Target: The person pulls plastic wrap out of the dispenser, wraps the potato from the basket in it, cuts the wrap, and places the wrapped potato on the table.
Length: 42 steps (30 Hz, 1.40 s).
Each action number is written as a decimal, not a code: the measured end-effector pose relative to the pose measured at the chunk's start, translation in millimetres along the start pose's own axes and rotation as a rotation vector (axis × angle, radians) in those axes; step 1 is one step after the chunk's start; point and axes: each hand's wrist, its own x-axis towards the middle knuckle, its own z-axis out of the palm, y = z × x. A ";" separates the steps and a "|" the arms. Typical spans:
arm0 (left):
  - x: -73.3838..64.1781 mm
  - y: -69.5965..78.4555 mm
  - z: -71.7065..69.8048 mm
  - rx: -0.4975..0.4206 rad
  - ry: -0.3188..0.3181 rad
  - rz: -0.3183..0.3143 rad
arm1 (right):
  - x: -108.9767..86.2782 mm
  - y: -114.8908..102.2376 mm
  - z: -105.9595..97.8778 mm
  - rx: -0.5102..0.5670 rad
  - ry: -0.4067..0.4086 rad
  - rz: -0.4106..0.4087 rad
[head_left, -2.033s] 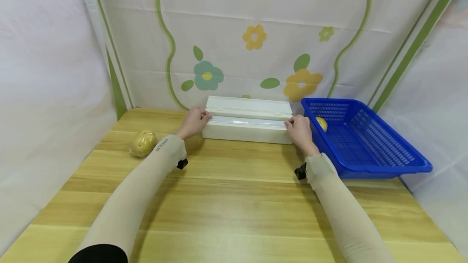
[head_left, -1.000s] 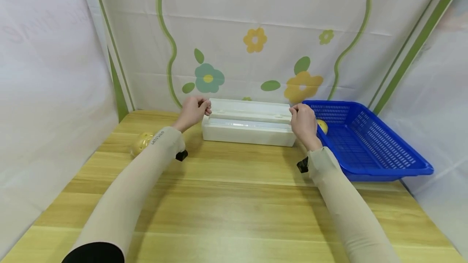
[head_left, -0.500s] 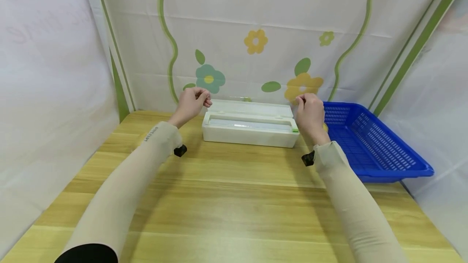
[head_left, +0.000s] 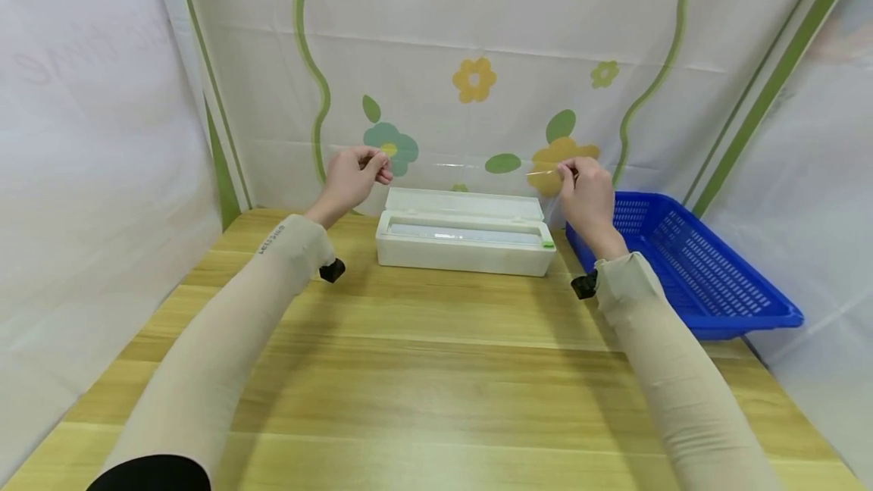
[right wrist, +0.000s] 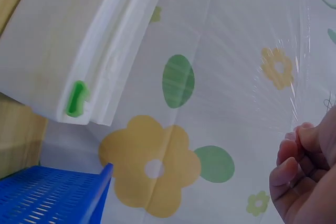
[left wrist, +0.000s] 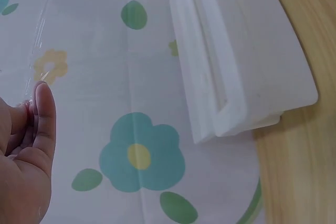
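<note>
A sheet of clear cling film (right wrist: 278,87) stretches between my two hands, above a long white cling film dispenser (head_left: 464,258) on the table. My left hand (head_left: 351,182) pinches one upper corner of the film between thumb and fingers, up and left of the box. Up and to the right, my right hand (head_left: 588,197) pinches the other corner; creases fan out from its fingertips in the right wrist view. The dispenser's lid (head_left: 470,205) stands open, leaning back towards the backdrop. A green slider (right wrist: 77,99) sits at the box's right end.
A blue plastic basket (head_left: 723,324) stands right of the dispenser, partly behind my right hand and wrist. A flower-printed cloth (head_left: 423,59) hangs right behind the box. The wooden table (head_left: 436,385) stretches towards me.
Both hands have risen from the dispenser's ends, drawing film upwards between them, the right hand also shifting right. The potato at left and the one in the basket are now hidden.
</note>
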 end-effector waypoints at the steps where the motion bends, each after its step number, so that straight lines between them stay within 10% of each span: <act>1: 1.1 1.7 -0.7 -0.006 0.000 0.002 | 1.8 -0.3 -0.9 -0.001 0.004 -0.003; 18: 6.9 24.6 -9.9 -0.233 -0.014 0.019 | 19.6 -10.3 -18.6 0.035 0.039 -0.052; 24: 3.8 27.2 -12.0 -0.054 -0.058 0.057 | 22.2 -8.9 -18.6 0.026 0.037 -0.037; 30: 7.1 28.0 -6.9 0.129 0.025 0.130 | 23.0 -8.6 -21.1 0.029 0.034 -0.036; 42: 15.0 36.0 -3.6 0.135 0.166 0.180 | 34.0 -11.0 -29.9 0.030 0.047 -0.126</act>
